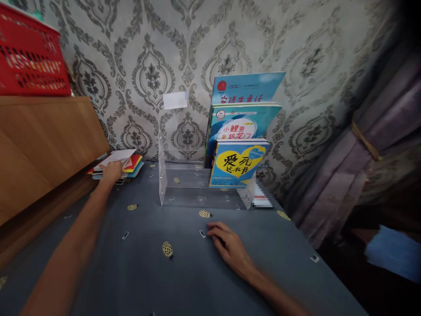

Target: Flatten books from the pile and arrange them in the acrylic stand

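My left hand [112, 170] reaches to the far left of the table and grips a white-covered booklet [122, 155] on top of a pile of books [134, 170]. Part of its fingers is hard to make out. My right hand [230, 246] rests low over the cloth, loosely bent, fingers apart and holding nothing. Beyond it stands a clear acrylic book rack [162, 175] with stepped tiers. On its right side several books stand upright: a blue and yellow book [238, 164] in front, a teal book [263, 118] behind, and a taller blue book [248, 85] at the back.
A dark grey-blue tablecloth [141, 263] with pineapple prints covers the table. At left, a wooden cabinet [42, 149] carries a red plastic basket [29, 52]. A white paper [175, 100] is on the patterned wall [153, 70]. Right of the table hangs a tied curtain [342, 175].
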Motion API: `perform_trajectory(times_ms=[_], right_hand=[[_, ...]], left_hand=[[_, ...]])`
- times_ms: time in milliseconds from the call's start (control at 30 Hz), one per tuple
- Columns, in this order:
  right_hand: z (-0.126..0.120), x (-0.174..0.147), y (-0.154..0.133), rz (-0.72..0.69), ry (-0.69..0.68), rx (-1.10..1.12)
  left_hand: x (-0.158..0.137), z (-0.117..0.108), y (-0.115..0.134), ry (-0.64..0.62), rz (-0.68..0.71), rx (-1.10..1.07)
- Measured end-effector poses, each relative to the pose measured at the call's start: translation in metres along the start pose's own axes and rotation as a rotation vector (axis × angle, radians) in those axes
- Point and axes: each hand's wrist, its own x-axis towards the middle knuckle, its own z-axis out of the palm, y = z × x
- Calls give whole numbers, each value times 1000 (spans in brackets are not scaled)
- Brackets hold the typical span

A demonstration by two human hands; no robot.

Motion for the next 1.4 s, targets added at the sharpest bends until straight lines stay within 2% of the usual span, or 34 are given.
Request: perform_trajectory(times_ms=[300,467,833,1100,1167,1233,1400], right_hand=[[-2,1,-2,-3,-36,1],[-1,1,-2,-27,-15,12],[3,3,4,-65,-29,-38],[3,3,5,-74,-33,-14],[4,3,7,-82,-35,-12],[6,4,9,-90,-32,-10],[9,3,9,-87,-28,-25]], left_hand=[[-43,-11,6,24,81,118],[-67,-12,11,-8,101,152],[-126,-2,30,-205,148,73],[-148,-5,45,-376,303,-166],[-148,-6,43,-404,279,-275],[-148,-6,36,-387,191,-313],[-159,2,10,-279,-74,-133]])
